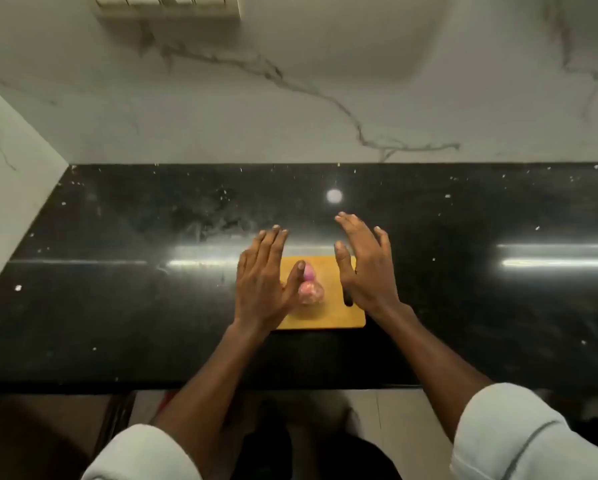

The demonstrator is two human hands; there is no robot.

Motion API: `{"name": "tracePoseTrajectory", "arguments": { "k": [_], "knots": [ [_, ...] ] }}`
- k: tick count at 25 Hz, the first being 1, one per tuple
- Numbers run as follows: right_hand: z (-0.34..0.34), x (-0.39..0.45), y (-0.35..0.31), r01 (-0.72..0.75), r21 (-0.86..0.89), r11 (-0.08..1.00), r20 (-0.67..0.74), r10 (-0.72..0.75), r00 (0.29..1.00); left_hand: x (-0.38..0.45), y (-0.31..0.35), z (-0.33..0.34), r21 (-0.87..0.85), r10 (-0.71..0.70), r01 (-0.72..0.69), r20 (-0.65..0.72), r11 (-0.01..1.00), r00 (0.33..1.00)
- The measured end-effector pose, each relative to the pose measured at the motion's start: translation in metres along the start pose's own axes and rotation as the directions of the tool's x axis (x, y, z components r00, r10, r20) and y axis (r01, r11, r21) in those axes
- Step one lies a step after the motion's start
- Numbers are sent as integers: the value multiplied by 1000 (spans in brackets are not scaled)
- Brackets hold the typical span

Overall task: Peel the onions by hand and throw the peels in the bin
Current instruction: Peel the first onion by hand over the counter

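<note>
The black stone counter [117, 289] ran the full width of the view beneath a white marble wall [290, 109], and no bin appeared anywhere in the picture, so the place for the peels could not be confirmed. No bowl, tray or other container was seen either; the only carrier was a small yellow-orange cutting board [325, 313] lying flat on the counter near its front edge. The left hand [261, 289] was held above the board's left side, fingers straight and together, gripping nothing, its thumb lying against or just in front of the produce; contact could not be settled. The right hand [363, 268] hovered over the board's right side, fingers spread and straight, likewise holding nothing. On the board between the 2 hands lay 2 onions touching one another: the nearer onion [311, 292] still showed mottled, papery pink skin, while the farther onion [308, 271], partly hidden by the thumb, showed smooth purple, though too little was visible to say whether it was peeled. No loose peels were seen on the board or counter. Assessment: the task appeared to be at or near its start, with peeling and disposal outstanding.
</note>
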State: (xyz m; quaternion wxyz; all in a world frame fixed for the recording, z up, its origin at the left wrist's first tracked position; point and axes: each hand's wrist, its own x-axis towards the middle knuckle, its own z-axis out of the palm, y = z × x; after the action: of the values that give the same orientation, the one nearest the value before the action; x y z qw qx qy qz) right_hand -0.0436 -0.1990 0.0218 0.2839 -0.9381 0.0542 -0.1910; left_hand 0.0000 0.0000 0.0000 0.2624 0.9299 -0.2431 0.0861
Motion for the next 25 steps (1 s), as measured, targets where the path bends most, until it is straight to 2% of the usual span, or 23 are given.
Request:
{"name": "tracePoseTrajectory", "arguments": {
  "k": [3,6,8,13,17,22,25],
  "knots": [
    [29,-13,11,29,141,990,7,-30,1000,-16,-27,20,-99,16,-23,-71,995,997],
    [59,-32,34,75,218,973,8,-78,997,-29,-53,45,-96,131,-136,-55,986,990],
    [73,-41,50,131,177,975,-8,-132,991,-32,-65,57,-65,192,-194,-27,979,981],
    [82,-49,58,125,139,982,-63,-117,991,-35,-69,59,-128,149,-154,-46,980,988],
    [85,-52,58,238,70,969,-61,-234,970,-34,-74,69,-81,170,-176,-77,981,983],
    [85,-55,56,330,29,943,-99,-326,940,-35,-74,68,-146,179,-199,-142,969,974],
    [85,-56,57,368,15,930,-80,-366,927,-37,-71,64,-206,166,-185,-105,961,980]
  ]
}}
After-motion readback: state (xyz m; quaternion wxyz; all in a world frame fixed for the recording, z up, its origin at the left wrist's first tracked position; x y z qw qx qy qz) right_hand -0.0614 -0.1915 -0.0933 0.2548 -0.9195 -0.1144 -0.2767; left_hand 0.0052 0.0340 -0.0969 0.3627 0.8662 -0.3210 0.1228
